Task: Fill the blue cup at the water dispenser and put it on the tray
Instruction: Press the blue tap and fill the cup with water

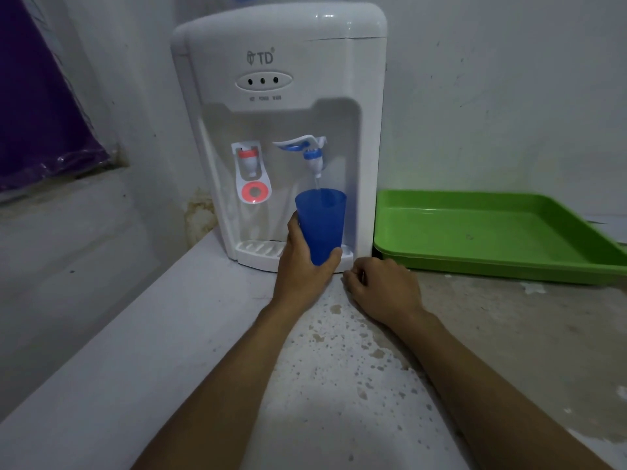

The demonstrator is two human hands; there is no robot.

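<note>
A white water dispenser [281, 79] stands on the counter against the wall. My left hand [302, 262] grips the blue cup [321, 222] and holds it upright under the blue tap [314, 157], whose lever is tipped up. A thin stream of water runs from that tap into the cup. My right hand [383, 286] rests on the counter just right of the drip tray [258, 252], fingers curled with nothing in them. The green tray [492, 259] lies on the counter to the right of the dispenser, with nothing in it.
A red tap [249, 161] with a red ring lever sits left of the blue one. The counter [339, 368] is grey and speckled, its left edge running diagonally. Purple plastic-wrapped material [44, 113] hangs at the far left wall.
</note>
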